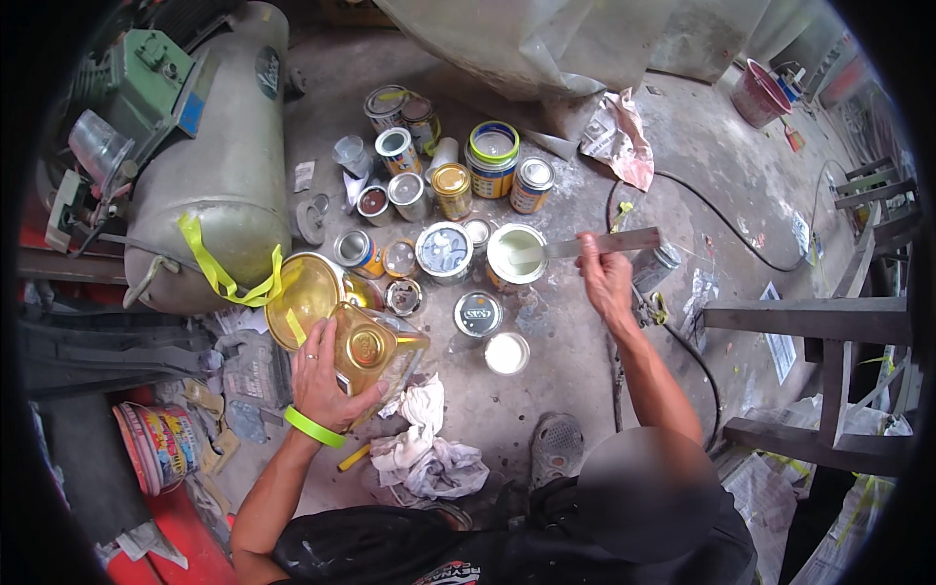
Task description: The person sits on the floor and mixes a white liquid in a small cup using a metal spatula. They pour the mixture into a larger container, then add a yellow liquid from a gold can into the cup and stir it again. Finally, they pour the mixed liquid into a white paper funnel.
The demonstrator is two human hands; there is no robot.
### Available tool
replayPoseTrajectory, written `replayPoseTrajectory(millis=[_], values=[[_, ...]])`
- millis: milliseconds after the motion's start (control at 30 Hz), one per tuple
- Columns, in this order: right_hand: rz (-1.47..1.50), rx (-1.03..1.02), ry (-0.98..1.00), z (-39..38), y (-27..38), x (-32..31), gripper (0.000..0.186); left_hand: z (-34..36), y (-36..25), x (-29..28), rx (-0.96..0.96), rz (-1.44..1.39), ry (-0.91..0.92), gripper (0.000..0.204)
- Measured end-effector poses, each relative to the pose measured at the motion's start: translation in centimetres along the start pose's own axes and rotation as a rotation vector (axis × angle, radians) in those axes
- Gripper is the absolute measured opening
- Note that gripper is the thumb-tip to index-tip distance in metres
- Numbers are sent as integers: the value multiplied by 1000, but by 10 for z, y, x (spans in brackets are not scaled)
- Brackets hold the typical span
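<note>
My right hand (606, 280) is closed around a long flat grey stirring stick (609, 242). The stick's far end reaches into an open can of whitish paint (516, 255). On the left, my left hand (331, 382) grips a rectangular gold tin (369, 347), thumb and fingers spread around its edge. That tin is tilted and overlaps a large round yellow lid or container (304, 297). Just right of the tin stand a dark-lidded can (478, 314) and a small tub of white liquid (507, 354).
Several paint cans (452, 185) cluster ahead. A compressor tank (214, 166) stands at far left, a metal rack (809, 320) at right. A black hose (702, 361) curves over the floor. Crumpled rags (429, 458) lie near my feet; a maroon bucket (760, 95) is far right.
</note>
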State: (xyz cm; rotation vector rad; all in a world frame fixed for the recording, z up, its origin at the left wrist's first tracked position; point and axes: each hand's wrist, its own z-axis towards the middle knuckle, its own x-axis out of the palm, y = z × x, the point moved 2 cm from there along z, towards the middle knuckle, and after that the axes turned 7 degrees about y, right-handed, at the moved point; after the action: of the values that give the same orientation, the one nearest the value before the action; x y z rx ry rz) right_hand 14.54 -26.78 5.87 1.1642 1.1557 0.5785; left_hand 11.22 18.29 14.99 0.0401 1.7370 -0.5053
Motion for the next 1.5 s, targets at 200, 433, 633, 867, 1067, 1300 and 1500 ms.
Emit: replayPoseTrajectory(millis=[200, 433, 633, 867, 1067, 1300, 1500], values=[[-12, 201, 244, 13, -37, 45, 53, 1, -2, -2, 11, 7, -11, 116], [144, 278, 541, 37, -26, 67, 57, -2, 0, -2, 11, 35, 3, 116], [56, 139, 468, 76, -46, 87, 54, 2, -1, -3, 18, 26, 6, 115], [68, 198, 490, 48, -36, 56, 74, 6, -2, 1, 53, 37, 13, 117], [-171, 190, 81, -54, -45, -22, 36, -3, 6, 3, 23, -3, -22, 117], [-247, 340, -354, -130, -135, -93, 51, -6, -2, -3, 112, 207, -215, 89], [26, 518, -106, -98, -206, -70, 45, -4, -32, -11, 422, 189, -348, 42]])
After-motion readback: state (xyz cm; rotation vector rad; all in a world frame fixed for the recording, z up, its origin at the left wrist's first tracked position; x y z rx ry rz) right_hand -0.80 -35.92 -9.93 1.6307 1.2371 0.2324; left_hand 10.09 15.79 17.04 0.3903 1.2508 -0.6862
